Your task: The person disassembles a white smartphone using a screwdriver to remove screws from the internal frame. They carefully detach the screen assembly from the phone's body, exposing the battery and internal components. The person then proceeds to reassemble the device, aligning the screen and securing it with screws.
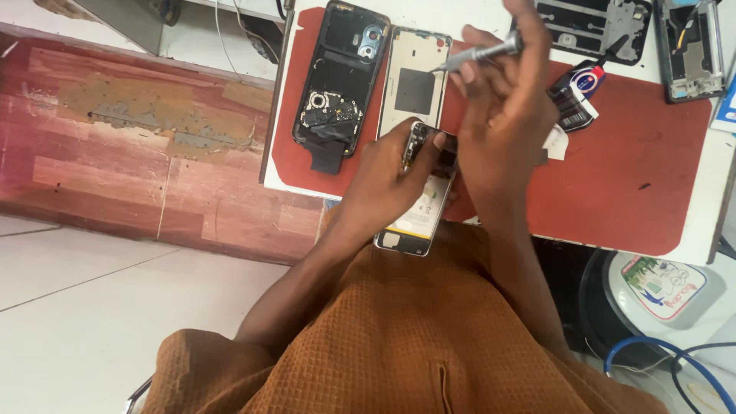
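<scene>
Where red mat (pixel 636 169) covers white bench (pixel 709 222), left hand (pixel 383 180) grips phone (pixel 418 215), right hand (pixel 502 115) screwdriver (pixel 483 54).

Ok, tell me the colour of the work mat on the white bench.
The flat work mat is red, seen in the head view.

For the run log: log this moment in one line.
left hand: holds opened phone | right hand: holds screwdriver | red mat

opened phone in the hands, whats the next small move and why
Probably lower the screwdriver tip onto the opened phone. The right hand holds the tool raised above the red mat, tip clear of the phone, while the left hand grips the phone's upper edge and steadies it.
</scene>
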